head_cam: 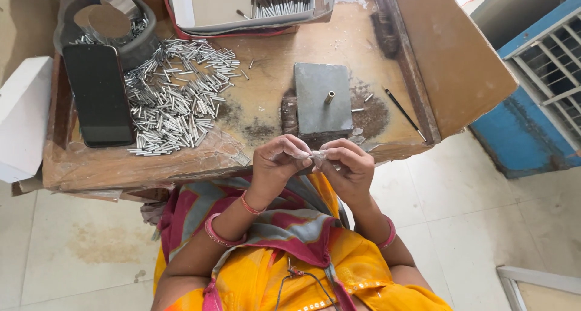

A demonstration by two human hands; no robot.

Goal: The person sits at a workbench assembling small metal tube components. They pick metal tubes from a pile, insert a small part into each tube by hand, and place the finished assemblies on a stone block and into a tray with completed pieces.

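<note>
My left hand (276,163) and my right hand (350,165) meet just in front of the low wooden table (91,165), fingertips pinched together on a small pale piece (317,157) between them. What that piece is cannot be made out. Just beyond my hands a grey metal block (315,108) with a short brass peg (328,97) standing on it rests on the table. A heap of several small silver metal tubes (175,99) lies to the left of the block.
A black phone (98,94) lies flat at the table's left. A round grey bowl (106,23) with tubes stands at the back left, an open box (242,8) with dark-tipped tubes behind. A thin black stick (402,112) lies right. A blue metal frame (532,93) stands far right.
</note>
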